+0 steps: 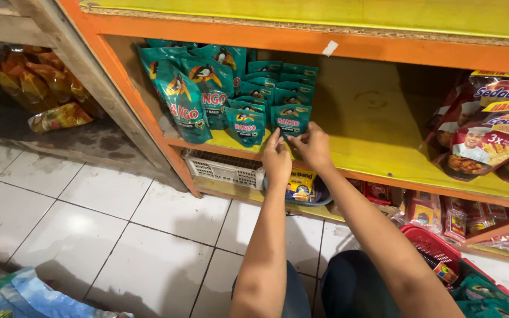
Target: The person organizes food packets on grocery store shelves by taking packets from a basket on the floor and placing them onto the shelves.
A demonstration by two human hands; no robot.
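Observation:
Rows of small teal sauce pouches stand on a yellow shelf with an orange front edge. Both my hands reach up to the front pouch of the right-hand row. My left hand pinches its lower left corner, and my right hand pinches its lower right corner. Another small teal pouch stands just to the left. Larger teal pouches of the same kind lean further left on the shelf.
Red and white noodle packets fill the shelf's right end. A white plastic crate sits on the shelf below. A red basket with teal pouches rests at my lower right. Orange snack bags lie at far left above white floor tiles.

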